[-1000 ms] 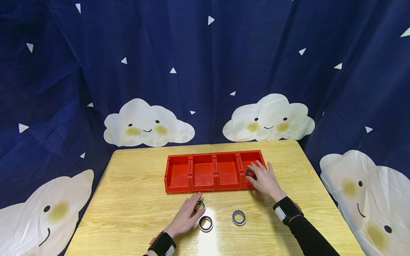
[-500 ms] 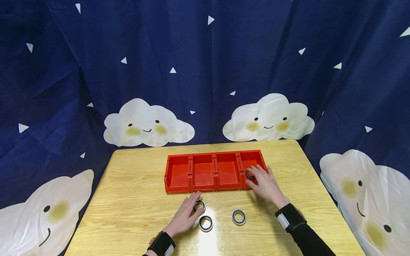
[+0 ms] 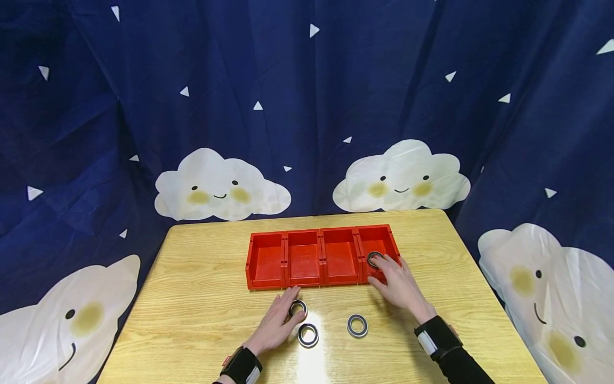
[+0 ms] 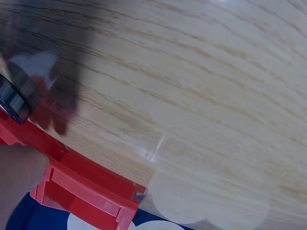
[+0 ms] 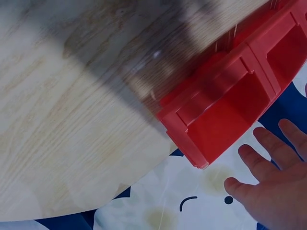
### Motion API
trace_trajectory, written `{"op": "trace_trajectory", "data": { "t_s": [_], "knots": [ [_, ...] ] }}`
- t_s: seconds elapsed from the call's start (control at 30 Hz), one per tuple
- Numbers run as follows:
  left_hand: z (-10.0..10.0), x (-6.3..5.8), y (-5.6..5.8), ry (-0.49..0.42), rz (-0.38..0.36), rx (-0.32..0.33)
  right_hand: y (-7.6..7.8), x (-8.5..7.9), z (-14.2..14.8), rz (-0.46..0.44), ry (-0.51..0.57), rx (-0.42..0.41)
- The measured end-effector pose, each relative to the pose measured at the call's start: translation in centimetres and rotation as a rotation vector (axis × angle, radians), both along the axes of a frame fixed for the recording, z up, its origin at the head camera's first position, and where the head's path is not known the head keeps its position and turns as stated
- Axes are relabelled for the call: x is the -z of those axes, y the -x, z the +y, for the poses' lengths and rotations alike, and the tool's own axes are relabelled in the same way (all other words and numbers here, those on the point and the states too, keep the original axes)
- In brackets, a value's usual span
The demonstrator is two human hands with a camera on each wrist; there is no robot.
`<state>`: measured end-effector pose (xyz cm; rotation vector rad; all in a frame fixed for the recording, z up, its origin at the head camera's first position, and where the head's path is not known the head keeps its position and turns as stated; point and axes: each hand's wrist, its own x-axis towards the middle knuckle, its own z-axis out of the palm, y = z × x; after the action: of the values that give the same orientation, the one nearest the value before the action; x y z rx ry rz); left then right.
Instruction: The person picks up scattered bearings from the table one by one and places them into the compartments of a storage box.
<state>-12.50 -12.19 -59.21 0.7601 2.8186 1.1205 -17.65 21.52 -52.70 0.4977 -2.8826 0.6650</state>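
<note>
My left hand rests low over the wooden table, with its thumb and index finger on either side of a dark-rimmed ball bearing. That bearing shows at the left edge of the left wrist view, close to the table. My right hand is over the front of the rightmost red bin, fingers spread. Its fingertips overlap the near edge of another bearing lying in that bin; contact is unclear. In the right wrist view the right hand has parted fingers.
Two more bearings lie on the table, one black-faced beside my left thumb and one greyer farther right. Three other red bins join the rightmost one in a row. A blue curtain hangs behind the table.
My right hand has drawn slightly back toward me, its fingers parting from the bearing, which stays in the rightmost bin. The left hand and the bearing beside it have barely moved.
</note>
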Motion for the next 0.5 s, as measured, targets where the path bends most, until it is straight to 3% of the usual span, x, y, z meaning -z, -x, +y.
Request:
{"op": "trace_trajectory", "data": {
  "t_s": [0.5],
  "knots": [
    [0.1,-0.1,0.0,0.002,-0.001,-0.010,-2.7,1.3,-0.3,-0.001,-0.025,-0.041]
  ]
}}
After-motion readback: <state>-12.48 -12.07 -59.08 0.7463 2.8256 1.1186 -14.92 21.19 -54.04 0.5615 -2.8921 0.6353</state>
